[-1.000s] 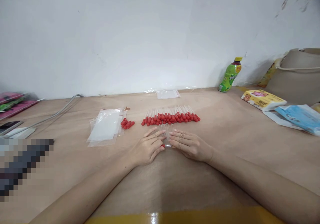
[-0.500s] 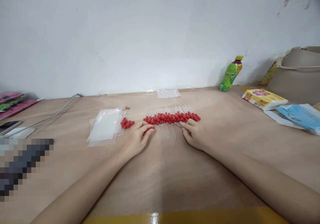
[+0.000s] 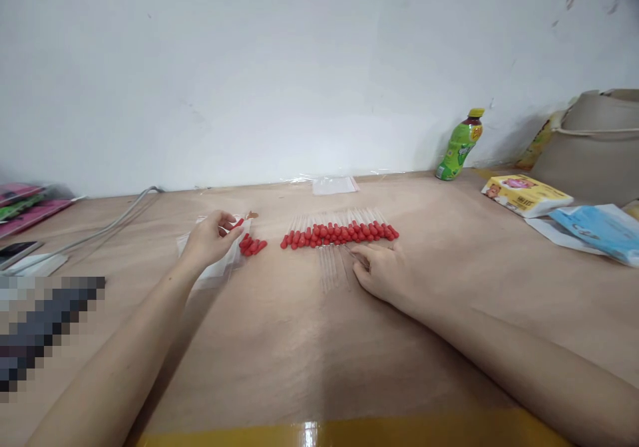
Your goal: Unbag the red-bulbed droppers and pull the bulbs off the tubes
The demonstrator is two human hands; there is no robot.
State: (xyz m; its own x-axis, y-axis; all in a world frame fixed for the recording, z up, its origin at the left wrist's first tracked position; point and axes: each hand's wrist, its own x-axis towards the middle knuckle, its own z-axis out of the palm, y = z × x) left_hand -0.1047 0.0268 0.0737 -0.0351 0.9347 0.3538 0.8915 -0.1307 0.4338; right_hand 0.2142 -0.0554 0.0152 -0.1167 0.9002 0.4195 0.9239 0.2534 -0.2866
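Droppers with red rubber bulbs [image 3: 344,233] lie in a long row, their clear tubes pointing toward the wall. Several bare clear tubes [image 3: 328,267] lie just in front of the row. My right hand [image 3: 380,267] is closed at the row's near right side, with a thin clear tube between thumb and fingertips. Above the stack of clear plastic bags [image 3: 219,265], my left hand [image 3: 213,237] pinches a red bulb [image 3: 238,223]. A small pile of loose red bulbs [image 3: 253,245] lies just right of that hand.
A green bottle [image 3: 460,145] stands by the wall. At the right are a yellow tissue pack [image 3: 526,195], a blue packet [image 3: 599,231] and a beige bin [image 3: 589,154]. A grey cable [image 3: 120,219], phone [image 3: 20,253] and pink packets [image 3: 44,214] lie left. Another bag [image 3: 334,185] lies near the wall.
My left hand has moved left and away from the row to above the bags, with a red bulb in its fingers. My right hand has shifted slightly left.
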